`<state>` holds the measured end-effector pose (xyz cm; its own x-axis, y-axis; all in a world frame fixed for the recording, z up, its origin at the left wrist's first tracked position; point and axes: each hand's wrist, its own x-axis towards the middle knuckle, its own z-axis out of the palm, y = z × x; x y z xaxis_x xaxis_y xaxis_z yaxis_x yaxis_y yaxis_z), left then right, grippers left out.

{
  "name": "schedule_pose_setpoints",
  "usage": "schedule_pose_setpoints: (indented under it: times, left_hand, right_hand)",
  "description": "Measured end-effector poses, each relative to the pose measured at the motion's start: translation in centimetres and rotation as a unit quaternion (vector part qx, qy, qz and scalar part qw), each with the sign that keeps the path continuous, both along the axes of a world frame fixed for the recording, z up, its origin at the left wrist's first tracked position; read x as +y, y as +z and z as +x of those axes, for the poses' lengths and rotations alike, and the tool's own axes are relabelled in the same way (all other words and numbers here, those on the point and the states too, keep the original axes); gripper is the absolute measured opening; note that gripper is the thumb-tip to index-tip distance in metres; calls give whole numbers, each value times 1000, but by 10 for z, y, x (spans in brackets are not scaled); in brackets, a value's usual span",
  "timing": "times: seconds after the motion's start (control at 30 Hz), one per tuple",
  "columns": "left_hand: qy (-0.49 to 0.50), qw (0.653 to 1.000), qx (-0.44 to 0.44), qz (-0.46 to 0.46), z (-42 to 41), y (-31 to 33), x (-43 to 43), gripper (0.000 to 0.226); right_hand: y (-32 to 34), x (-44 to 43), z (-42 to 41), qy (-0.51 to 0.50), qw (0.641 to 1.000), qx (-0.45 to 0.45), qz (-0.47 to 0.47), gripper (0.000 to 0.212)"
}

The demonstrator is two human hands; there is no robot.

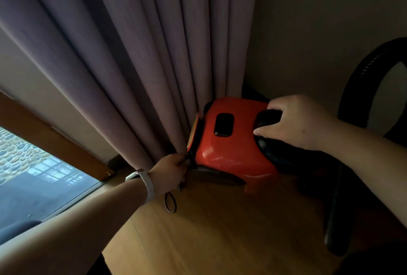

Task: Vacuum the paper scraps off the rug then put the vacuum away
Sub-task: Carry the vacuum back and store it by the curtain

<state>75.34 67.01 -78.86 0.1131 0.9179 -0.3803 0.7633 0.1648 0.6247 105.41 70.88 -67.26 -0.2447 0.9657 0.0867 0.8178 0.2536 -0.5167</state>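
A red canister vacuum (231, 142) stands on the wooden floor in the corner, its rear against the curtain. My right hand (293, 120) grips the black handle on top of it. My left hand (174, 167), with a white band on the wrist, is curled at the vacuum's lower rear and pinches the black power cord (170, 203), which loops on the floor below it. The black ribbed hose (334, 206) runs from the vacuum's front down the right side and arcs up again at the far right. No rug or paper scraps are in view.
Mauve curtains (136, 59) hang to the floor on the left and behind the vacuum. A low window (33, 178) with a wooden frame is at the left. A plain wall (308, 21) closes the corner on the right. Wooden floor (220, 230) lies in front.
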Motion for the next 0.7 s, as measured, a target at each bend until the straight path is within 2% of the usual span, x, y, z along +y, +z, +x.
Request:
schedule_pose_setpoints:
  times: [0.07, 0.2, 0.3, 0.43, 0.6, 0.7]
  left_hand:
    - [-80, 995, 34, 45, -1, 5, 1, 26]
    - [-245, 952, 142, 114, -4, 34, 5, 23]
    - [-294, 924, 192, 154, -6, 51, 7, 15]
    - [-280, 942, 121, 142, -13, 68, 21, 8]
    - [-206, 975, 23, 86, -19, 57, 35, 23]
    - [-175, 981, -23, 87, -27, 50, 42, 30]
  right_hand:
    - [-4, 3, 3, -15, 1000, -14, 4, 28]
    - [-9, 3, 1, -31, 997, -75, 15, 33]
    - [-9, -2, -3, -14, 997, -79, 7, 33]
    - [-4, -8, -7, 45, 996, -76, -20, 35]
    - [2, -17, -18, 138, 986, -97, -8, 50]
    - [4, -19, -18, 157, 983, -97, -9, 46]
